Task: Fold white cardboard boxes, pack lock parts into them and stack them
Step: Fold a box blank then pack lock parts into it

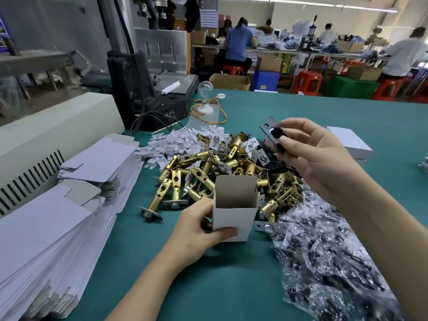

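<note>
My left hand [196,228] grips the box [234,218] low down, thumb across its near face, fingers curled round its left side. The box stands upright, mouth open, flap up at the back. I cannot tell whether it rests on the table [231,286].

My right hand [319,158] is raised beyond the box and to its right, pinching a black plate [274,133] between thumb and fingertips. Latches [208,172] are heaped just past my left fingers, bagged screws [324,251] lie below my right forearm, and blanks [46,228] are stacked outside my left arm.

I judge the box thin card, light and easily crushed, so it is best held near its folded bottom. The plate looks stiff and smooth and may slip, so an edge grip suits it.
</note>
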